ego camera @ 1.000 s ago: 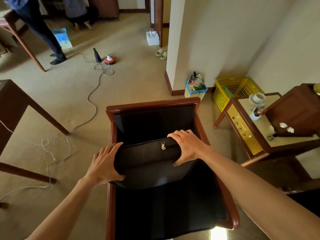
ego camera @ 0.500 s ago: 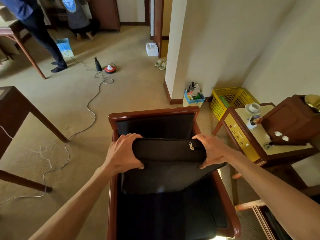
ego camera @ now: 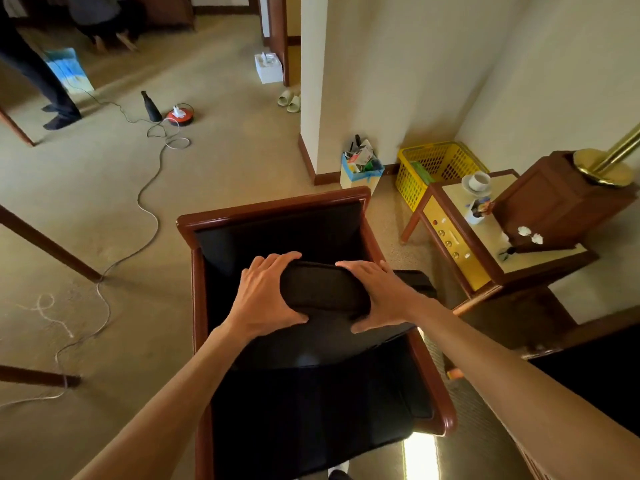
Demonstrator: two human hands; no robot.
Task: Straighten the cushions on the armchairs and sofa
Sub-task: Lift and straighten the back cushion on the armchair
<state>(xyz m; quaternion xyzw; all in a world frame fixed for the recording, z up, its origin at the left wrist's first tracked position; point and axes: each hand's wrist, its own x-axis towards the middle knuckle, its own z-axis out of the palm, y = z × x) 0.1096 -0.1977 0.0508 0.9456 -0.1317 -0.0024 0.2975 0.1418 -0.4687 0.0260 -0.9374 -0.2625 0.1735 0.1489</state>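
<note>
Black cushion (ego camera: 323, 289) is seen mid-frame, over the seat of a wood-framed armchair (ego camera: 273, 207) with black upholstery. Cushion looks like smooth, matte black leather or similar, thick and rounded along its upper edge, lower part draped down onto the seat; one corner sticks out past the armchair's right arm. Tilted, not lying flat. Left hand (ego camera: 265, 296) is wrapped round the cushion's left end, fingers curled over the top edge, thumb below: grip closed on the cushion. Right hand (ego camera: 375, 294) is wrapped the same way round the right end, fingers on top, thumb tucked under: grip closed on the cushion too. Both forearms come in from the bottom of the frame. To the right of the armchair a small worktop (ego camera: 485, 237) carries a cup on a saucer (ego camera: 478, 181) and a dark wooden box (ego camera: 554, 199) topped by a brass lamp base (ego camera: 602, 168). A yellow basket (ego camera: 433, 164) sits against the wall behind it. A grey cable (ego camera: 149, 209) snakes over the carpet at left; a person's legs (ego camera: 41, 84) are seen upper left.
</note>
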